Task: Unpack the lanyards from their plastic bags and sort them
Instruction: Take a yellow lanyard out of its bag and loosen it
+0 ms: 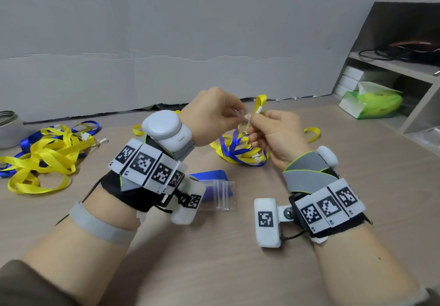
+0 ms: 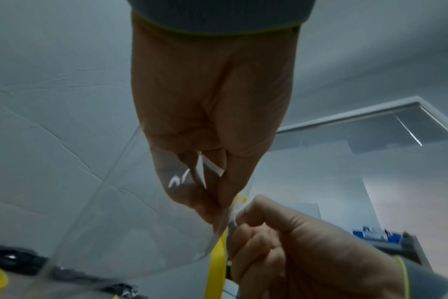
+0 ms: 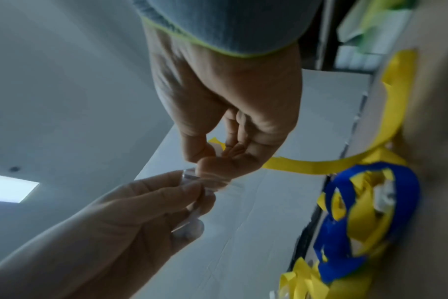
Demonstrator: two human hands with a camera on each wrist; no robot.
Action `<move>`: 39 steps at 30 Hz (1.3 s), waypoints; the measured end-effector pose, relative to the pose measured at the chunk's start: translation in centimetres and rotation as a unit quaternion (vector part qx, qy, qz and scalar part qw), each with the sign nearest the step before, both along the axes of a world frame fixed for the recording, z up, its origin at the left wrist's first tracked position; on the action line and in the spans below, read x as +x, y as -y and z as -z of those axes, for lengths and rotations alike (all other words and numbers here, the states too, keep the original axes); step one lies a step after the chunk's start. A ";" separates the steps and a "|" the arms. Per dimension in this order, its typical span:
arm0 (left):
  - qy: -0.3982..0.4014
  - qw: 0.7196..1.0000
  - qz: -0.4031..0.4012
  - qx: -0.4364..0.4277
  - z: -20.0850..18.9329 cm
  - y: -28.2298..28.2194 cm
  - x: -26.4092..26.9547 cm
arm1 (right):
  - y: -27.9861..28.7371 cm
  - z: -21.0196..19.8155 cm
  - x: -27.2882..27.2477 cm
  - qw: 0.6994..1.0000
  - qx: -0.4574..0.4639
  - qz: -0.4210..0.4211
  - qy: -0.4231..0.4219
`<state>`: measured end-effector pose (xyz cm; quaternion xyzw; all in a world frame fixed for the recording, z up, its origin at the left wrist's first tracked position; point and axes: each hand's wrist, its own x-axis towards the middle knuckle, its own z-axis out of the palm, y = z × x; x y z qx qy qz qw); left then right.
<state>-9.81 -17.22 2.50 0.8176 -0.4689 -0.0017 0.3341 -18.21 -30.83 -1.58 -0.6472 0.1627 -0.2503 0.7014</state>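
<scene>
Left hand (image 1: pixel 209 115) fingers pinching crinkled clear plastic bag (image 1: pixel 244 118), right hand (image 1: pixel 276 136) pinching yellow ribbon lanyard (image 1: pixel 260 102)

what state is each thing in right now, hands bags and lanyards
left hand: raised, pinching the clear plastic bag
right hand: raised, gripping the yellow lanyard
clear plastic bag: held up, yellow lanyard partly inside
flat clear zip bag: lying on the table, blue lanyard in it
loose yellow and blue lanyard pile: unpacked, tangled on the wooden table
</scene>
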 end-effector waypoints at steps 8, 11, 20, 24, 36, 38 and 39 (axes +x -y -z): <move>-0.025 0.999 0.025 -0.024 -1.3 -1.1 0.5 | -0.7 -2.1 0.0 0.994 -0.112 -0.001 -0.006; 0.022 0.999 0.030 -0.017 -1.2 -1.1 0.4 | -0.4 -2.5 0.1 1.000 0.009 -0.016 -0.002; -0.028 0.999 -0.016 -0.020 -1.4 -1.7 1.0 | -0.1 -3.8 -0.2 0.992 0.110 -0.049 -0.030; -0.127 0.992 -0.020 0.005 -1.6 -2.3 1.4 | 1.1 -4.4 -0.4 0.994 0.101 0.015 -0.035; -0.385 0.881 -0.032 -0.272 -1.0 -1.6 1.6 | -1.7 -3.1 1.0 0.982 0.033 -0.159 -0.093; -0.416 0.853 -0.069 -0.308 -0.6 -1.6 2.2 | -2.3 -2.7 1.0 0.978 -0.001 -0.182 -0.106; -0.428 0.840 -0.081 -0.323 -0.4 -1.7 2.4 | -2.5 -2.5 1.1 0.976 -0.023 -0.188 -0.111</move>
